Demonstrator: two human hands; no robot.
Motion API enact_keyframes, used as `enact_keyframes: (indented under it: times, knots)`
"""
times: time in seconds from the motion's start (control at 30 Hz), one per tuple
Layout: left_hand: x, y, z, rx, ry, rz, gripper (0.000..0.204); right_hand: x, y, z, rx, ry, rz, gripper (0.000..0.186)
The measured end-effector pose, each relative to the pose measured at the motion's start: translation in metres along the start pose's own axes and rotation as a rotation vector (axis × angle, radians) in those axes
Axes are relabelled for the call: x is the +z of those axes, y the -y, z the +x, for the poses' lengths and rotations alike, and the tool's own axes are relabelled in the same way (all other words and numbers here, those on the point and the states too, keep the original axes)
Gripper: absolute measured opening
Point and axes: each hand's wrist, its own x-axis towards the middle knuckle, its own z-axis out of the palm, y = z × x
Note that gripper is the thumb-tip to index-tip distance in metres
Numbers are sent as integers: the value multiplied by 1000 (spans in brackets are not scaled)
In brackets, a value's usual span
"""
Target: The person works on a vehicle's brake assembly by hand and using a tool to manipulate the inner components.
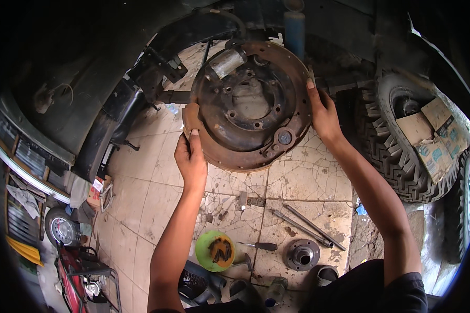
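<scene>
A round, rusty drum brake assembly point(214, 115) sits upright in front of me beneath the vehicle's dark body. Curved brown brake shoes run round its dark plate, with a metal cylinder point(227, 63) at the upper left. My left hand point(191, 159) grips the lower left brake shoe point(219, 148), thumb on its face and fingers behind the rim. On the opposite side, my right hand point(325, 116) closes round the edge of the right brake shoe point(299, 78), its thumb pointing up. The fingers behind both rims are partly hidden.
Below lie two metal rods point(310, 227), a flanged hub point(302, 254), a screwdriver point(261, 245) and a green bowl point(214, 251) with orange-brown grease on the cracked tile floor point(146, 203). A large tyre point(381, 141) with cardboard point(433, 138) stands right. A red machine point(73, 271) stands lower left.
</scene>
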Motion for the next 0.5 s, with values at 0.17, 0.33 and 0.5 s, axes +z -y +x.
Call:
enact_keyframes:
  times: [0.17,0.33,0.5]
  knots:
    - [-2,-9,0,86,40,215,29,1,-1,1,3,30,68,87]
    - [4,-19,5,172,-2,303,30,5,-2,0,18,8,63,88]
    - [4,-24,13,238,-6,370,28,8,-21,5,40,-1,129,89]
